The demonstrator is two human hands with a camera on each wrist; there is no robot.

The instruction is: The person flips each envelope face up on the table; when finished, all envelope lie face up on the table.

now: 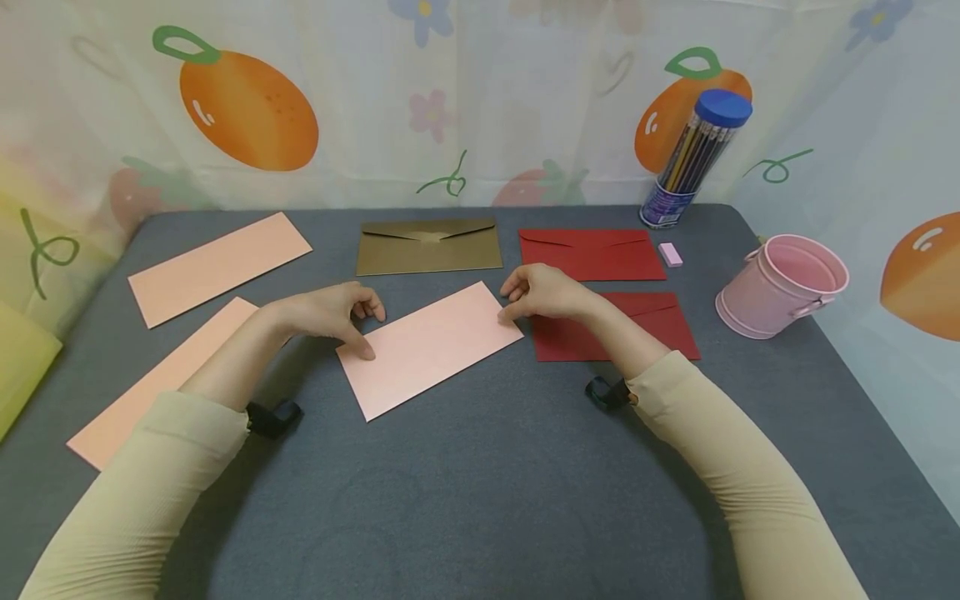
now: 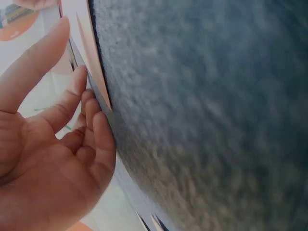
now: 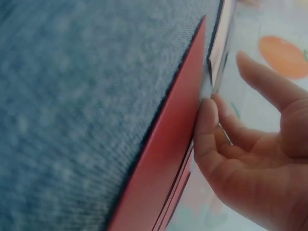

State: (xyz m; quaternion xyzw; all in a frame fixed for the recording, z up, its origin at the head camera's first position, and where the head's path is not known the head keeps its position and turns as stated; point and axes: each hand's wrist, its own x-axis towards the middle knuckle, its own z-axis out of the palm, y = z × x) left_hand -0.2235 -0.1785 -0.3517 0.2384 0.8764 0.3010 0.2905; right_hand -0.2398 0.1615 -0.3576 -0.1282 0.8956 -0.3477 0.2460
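A pink envelope (image 1: pixel 431 350), no flap showing, lies slanted on the table between both hands. My left hand (image 1: pixel 333 312) is at its left end, the thumb over the surface and the other fingers loosely bent. At the opposite end is my right hand (image 1: pixel 551 292), thumb by the edge and fingers relaxed. In the left wrist view, that palm (image 2: pixel 53 168) shows nothing gripped. The right wrist view has the fingers (image 3: pixel 207 130) beside a red envelope (image 3: pixel 163 139), with no grip on it. Whether either thumb presses the pink envelope is unclear.
Two more pink envelopes (image 1: pixel 217 267) lie left, one partly under the left forearm. Behind are a gold envelope (image 1: pixel 427 254) and a red envelope (image 1: pixel 592 258). An eraser (image 1: pixel 671 255), a pencil tub (image 1: pixel 693 158) and a pink bucket (image 1: pixel 772 292) stand right.
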